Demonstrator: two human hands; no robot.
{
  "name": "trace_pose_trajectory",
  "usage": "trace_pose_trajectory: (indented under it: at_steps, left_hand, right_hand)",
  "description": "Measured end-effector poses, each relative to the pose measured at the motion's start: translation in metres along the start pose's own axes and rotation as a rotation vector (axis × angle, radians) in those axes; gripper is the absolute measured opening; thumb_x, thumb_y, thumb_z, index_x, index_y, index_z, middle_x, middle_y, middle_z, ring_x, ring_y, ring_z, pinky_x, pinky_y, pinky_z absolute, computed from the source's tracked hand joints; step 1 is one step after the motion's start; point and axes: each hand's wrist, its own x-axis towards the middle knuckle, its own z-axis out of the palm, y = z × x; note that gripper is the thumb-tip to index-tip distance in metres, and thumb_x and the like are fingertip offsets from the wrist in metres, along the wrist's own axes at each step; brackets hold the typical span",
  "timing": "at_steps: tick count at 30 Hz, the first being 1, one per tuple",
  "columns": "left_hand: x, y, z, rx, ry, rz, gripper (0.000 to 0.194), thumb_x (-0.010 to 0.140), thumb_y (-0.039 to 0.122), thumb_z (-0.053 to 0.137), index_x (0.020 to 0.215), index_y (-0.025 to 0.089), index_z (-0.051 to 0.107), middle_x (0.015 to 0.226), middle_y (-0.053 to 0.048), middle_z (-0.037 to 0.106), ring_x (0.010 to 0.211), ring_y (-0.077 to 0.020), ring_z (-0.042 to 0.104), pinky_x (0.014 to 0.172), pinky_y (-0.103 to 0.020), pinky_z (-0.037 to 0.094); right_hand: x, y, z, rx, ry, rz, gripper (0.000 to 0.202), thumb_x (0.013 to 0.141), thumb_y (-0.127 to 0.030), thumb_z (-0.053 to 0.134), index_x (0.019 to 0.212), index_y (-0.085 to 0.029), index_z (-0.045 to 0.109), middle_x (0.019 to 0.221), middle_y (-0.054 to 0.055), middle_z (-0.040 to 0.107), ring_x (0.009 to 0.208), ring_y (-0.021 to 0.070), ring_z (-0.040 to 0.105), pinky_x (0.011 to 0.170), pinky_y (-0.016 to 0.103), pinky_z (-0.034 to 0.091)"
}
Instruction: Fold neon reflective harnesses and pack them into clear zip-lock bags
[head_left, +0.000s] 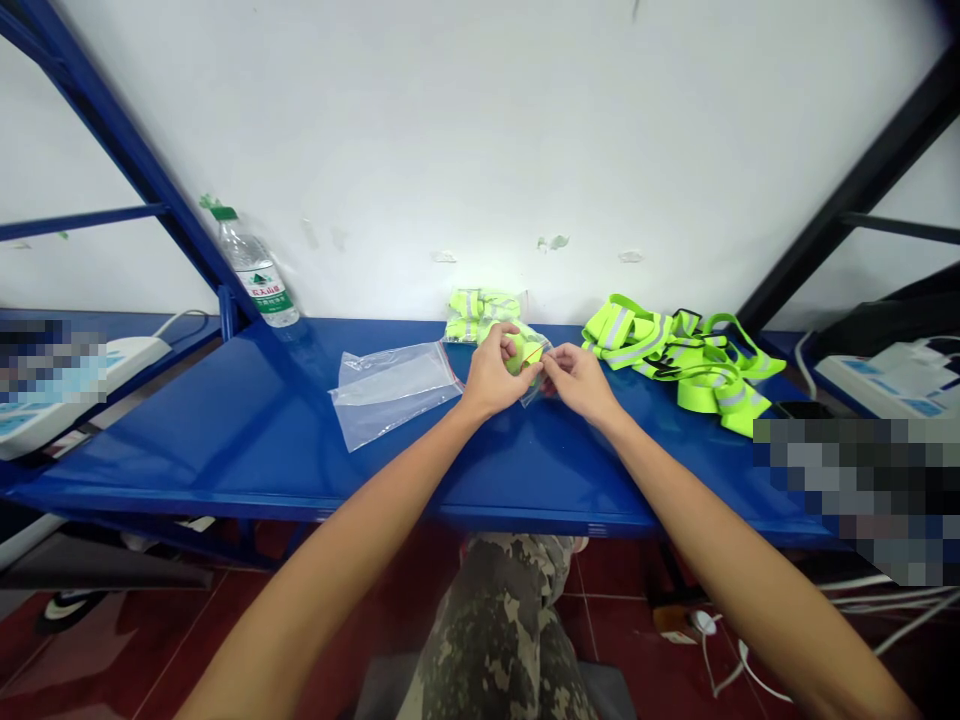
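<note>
Both hands, left hand [491, 378] and right hand [576, 380], pinch a small clear zip bag [531, 362] stuffed with neon-yellow fabric near the blue metal shelf's [262, 440] back edge, apparently to press it closed.

Small bag with folded strap inside [529, 362] sits between fingertips of left hand [491, 378] and right hand [579, 382], over the shelf [247, 440]. Left of the fingers, empty zip bags [390, 388] lie flat on the shelf; further left and behind, bottle [255, 268] stands by the wall. Just behind the fingers, packed bag [474, 310]. Right of the fingers, loose pile of straps [682, 360].
</note>
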Motion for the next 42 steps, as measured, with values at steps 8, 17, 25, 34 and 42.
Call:
trace_pose_trajectory:
  at_steps: [8,17,25,34,42]
  left_hand:
    - [-0.004,0.003,0.006,0.175,0.078,-0.117,0.024,0.077,0.016,0.063,0.096,0.023,0.050,0.069,0.004,0.047,0.065,-0.0146,0.050,0.062,-0.027,0.037]
    - [-0.007,0.006,0.002,0.275,0.087,-0.100,0.021,0.081,0.024,0.063,0.093,0.024,0.046,0.072,0.002,0.053,0.065,-0.0171,0.053,0.063,-0.029,0.038]
    - [-0.015,0.013,0.011,0.344,0.052,-0.034,0.018,0.081,0.024,0.063,0.089,0.023,0.047,0.095,-0.004,0.053,0.085,-0.0202,0.055,0.070,-0.032,0.045]
    - [-0.010,0.018,0.000,0.399,0.167,0.116,0.031,0.072,-0.001,0.050,0.091,0.023,0.049,0.094,-0.006,0.056,0.096,-0.0239,0.053,0.085,-0.037,0.045]
    - [-0.011,0.031,-0.001,0.184,0.099,0.287,0.029,0.081,0.010,0.054,0.108,0.020,0.052,0.099,-0.007,0.062,0.096,-0.0198,0.060,0.089,-0.034,0.049]
  right_hand:
    - [-0.008,-0.011,0.005,0.010,-0.058,-0.044,0.036,0.085,-0.054,0.060,0.071,-0.023,0.052,0.057,-0.001,0.060,0.050,0.0151,0.059,0.048,0.028,0.049]
    - [-0.012,-0.019,0.007,-0.099,-0.016,-0.091,0.030,0.087,-0.045,0.056,0.068,-0.022,0.051,0.060,0.001,0.061,0.053,0.0149,0.058,0.052,0.028,0.046]
    - [-0.009,-0.018,-0.001,-0.341,0.137,-0.337,0.023,0.091,-0.033,0.049,0.107,-0.022,0.061,0.082,0.004,0.069,0.069,0.0194,0.063,0.067,0.031,0.047]
    - [-0.021,-0.031,0.003,-0.241,0.188,-0.385,0.030,0.094,-0.033,0.043,0.114,-0.025,0.065,0.084,0.005,0.069,0.076,0.0235,0.065,0.078,0.036,0.049]
    - [-0.014,-0.037,-0.008,0.138,0.277,-0.246,0.016,0.087,-0.031,0.049,0.092,-0.025,0.063,0.071,0.002,0.063,0.063,0.0194,0.061,0.062,0.034,0.052]
